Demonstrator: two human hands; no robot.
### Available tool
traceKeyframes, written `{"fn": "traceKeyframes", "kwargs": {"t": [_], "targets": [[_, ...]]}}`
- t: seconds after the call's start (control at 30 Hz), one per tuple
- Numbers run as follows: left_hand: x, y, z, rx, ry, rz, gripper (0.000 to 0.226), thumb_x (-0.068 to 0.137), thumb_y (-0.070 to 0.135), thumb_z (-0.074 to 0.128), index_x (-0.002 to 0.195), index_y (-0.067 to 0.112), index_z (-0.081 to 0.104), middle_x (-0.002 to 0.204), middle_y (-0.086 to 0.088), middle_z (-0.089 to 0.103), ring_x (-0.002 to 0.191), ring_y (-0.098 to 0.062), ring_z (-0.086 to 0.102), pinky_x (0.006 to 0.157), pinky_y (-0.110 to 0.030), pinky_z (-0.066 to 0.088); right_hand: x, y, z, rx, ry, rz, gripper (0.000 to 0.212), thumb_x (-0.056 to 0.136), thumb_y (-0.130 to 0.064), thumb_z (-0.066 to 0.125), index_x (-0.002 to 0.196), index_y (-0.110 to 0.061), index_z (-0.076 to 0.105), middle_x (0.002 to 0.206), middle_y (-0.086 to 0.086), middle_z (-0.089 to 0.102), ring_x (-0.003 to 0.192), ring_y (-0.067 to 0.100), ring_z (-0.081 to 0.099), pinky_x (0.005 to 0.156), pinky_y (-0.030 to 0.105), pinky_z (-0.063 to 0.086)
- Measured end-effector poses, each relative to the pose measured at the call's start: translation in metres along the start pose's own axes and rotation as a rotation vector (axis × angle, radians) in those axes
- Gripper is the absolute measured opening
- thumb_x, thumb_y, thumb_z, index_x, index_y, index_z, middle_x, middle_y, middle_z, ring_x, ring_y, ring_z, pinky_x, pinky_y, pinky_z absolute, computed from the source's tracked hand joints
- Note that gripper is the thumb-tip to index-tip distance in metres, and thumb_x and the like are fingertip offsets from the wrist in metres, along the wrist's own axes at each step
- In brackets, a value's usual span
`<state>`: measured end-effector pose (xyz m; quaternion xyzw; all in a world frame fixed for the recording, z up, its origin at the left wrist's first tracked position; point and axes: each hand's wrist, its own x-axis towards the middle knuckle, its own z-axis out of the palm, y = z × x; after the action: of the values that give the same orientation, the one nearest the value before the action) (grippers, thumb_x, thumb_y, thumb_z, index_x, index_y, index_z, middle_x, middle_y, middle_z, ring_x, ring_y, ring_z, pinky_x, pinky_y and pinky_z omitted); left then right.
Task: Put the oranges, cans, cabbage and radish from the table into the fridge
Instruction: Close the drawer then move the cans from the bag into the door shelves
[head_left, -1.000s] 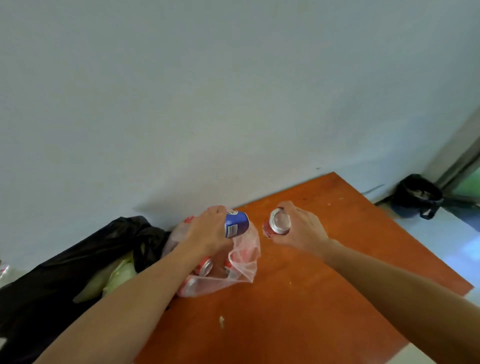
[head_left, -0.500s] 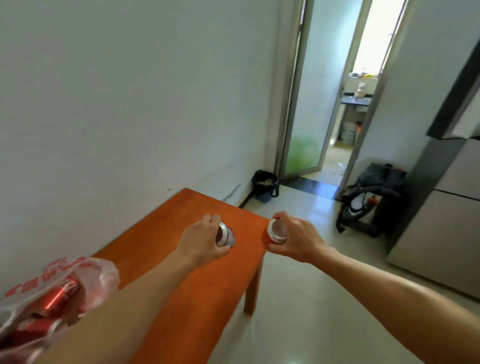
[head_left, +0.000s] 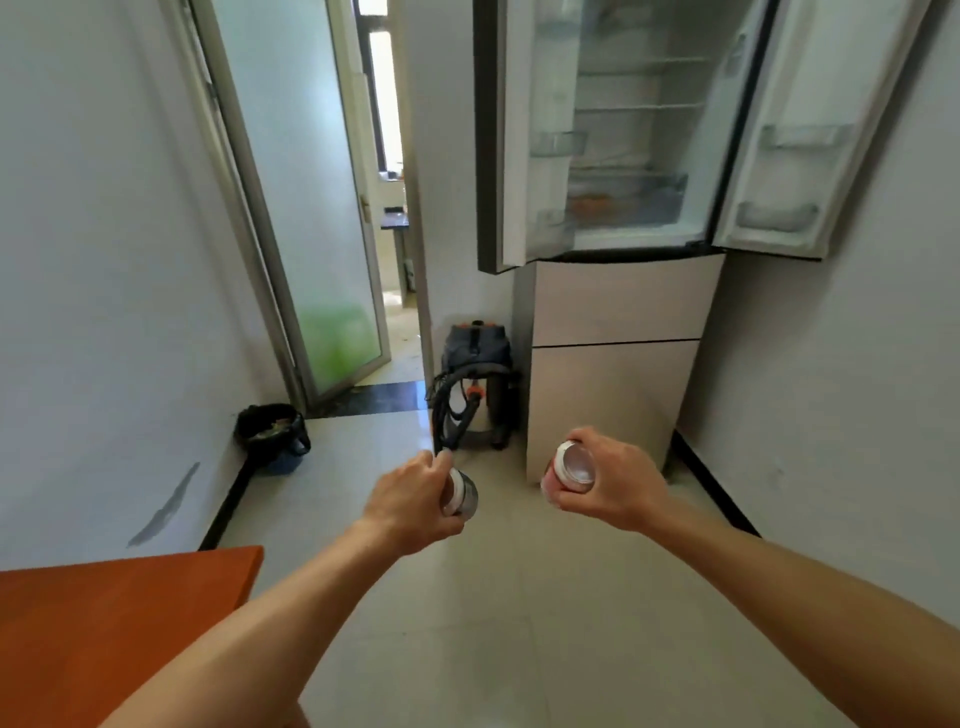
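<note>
Head view: your left hand (head_left: 410, 501) closes its fingers (head_left: 438, 464) round a silver-ended can (head_left: 464, 493), your right hand (head_left: 621, 486) grips a red can (head_left: 570, 470); both hover above the floor (head_left: 467, 623), facing the open fridge (head_left: 623, 312).

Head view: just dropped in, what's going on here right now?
A person stands facing a tall beige fridge whose two upper doors are open. The left hand grips a silver-ended metal drinks can, and the right hand grips a red metal drinks can. Both cans are held out over the tiled floor, short of the fridge, so neither is inside yet. A corner of the orange wooden table shows at lower left.
</note>
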<state>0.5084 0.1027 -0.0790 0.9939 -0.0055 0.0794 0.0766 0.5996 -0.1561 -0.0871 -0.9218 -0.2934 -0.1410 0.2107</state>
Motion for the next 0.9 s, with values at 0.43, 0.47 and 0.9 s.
{"fn": "traceKeyframes", "kwargs": {"t": [0.43, 0.47, 0.9], "targets": [[0.321, 0.052, 0.046, 0.019, 0.008, 0.271, 0.057, 0.073, 0.052, 0.068, 0.116, 0.024, 0.044, 0.107, 0.000, 0.053, 0.092, -0.021, 0.057, 0.077, -0.037, 0.054, 0.163, 0.200, -0.008, 0.025, 0.125, 0.298, 0.062, 0.062, -0.060, 0.076, 0.109, -0.030, 0.050, 0.093, -0.012, 0.064, 0.078, 0.015, 0.062, 0.070, 0.031, 0.051], [0.342, 0.055, 0.043, 0.015, 0.025, 0.280, 0.058, 0.073, 0.053, 0.067, 0.117, 0.024, 0.044, 0.107, 0.000, 0.053, 0.093, -0.021, 0.057, 0.077, -0.037, 0.054, 0.177, 0.210, -0.011, 0.027, 0.132, 0.305, 0.063, 0.062, -0.059, 0.077, 0.110, -0.030, 0.050, 0.094, -0.011, 0.065, 0.078, 0.015, 0.062, 0.070, 0.031, 0.052], [0.585, 0.082, -0.032, -0.041, 0.490, 0.148, 0.065, 0.074, 0.047, 0.073, 0.125, 0.020, 0.043, 0.110, -0.002, 0.054, 0.091, -0.019, 0.056, 0.075, -0.031, 0.052, 0.431, 0.338, -0.041, 0.242, 0.320, 0.159, 0.073, 0.062, -0.052, 0.082, 0.120, -0.027, 0.046, 0.103, -0.007, 0.055, 0.090, 0.015, 0.058, 0.074, 0.029, 0.052]]}}
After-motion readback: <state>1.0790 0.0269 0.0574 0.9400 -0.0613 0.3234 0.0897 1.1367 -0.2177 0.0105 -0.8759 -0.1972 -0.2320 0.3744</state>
